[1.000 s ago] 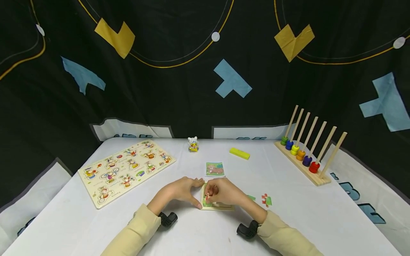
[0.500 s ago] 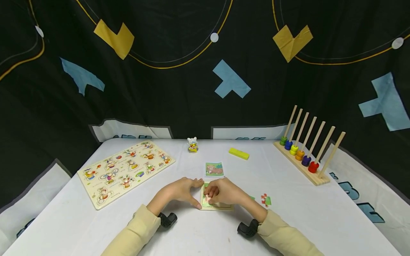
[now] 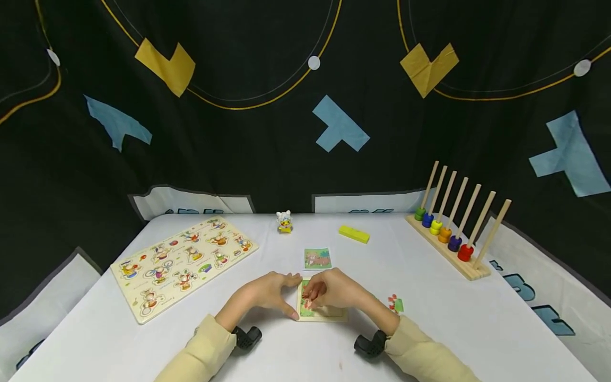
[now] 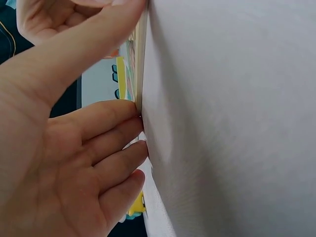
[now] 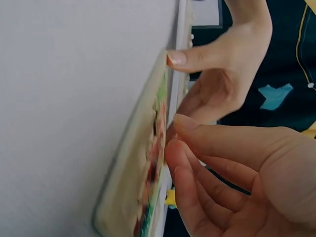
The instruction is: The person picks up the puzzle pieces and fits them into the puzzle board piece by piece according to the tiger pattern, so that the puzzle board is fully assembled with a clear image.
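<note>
A small wooden puzzle board (image 3: pixel 329 320) with a green and red picture part lies flat between the hands. My left hand (image 3: pixel 271 291) spans its left edge, thumb at the near corner and straight fingertips at the far corner. In the left wrist view, those fingertips meet the board's rim (image 4: pixel 140 64). Over the left part of the board, my right hand (image 3: pixel 336 289) pinches a small puzzle piece, mostly hidden by thumb and index finger. Seen from the right wrist, coloured pieces (image 5: pixel 157 143) sit in the board beneath the fingertips (image 5: pixel 185 121).
A picture card (image 3: pixel 317 258) lies just behind the board. Loose puzzle pieces (image 3: pixel 395 304) lie right of the right wrist. Farther off are a large peg puzzle (image 3: pixel 183 265), a small figurine (image 3: pixel 284 222), a yellow block (image 3: pixel 354 234) and a peg stacker (image 3: pixel 448 244).
The head view has tilted slightly, so the scene sits lower. My right fingers have shifted slightly at the board with the piece; the left hand stays at the left edge.
</note>
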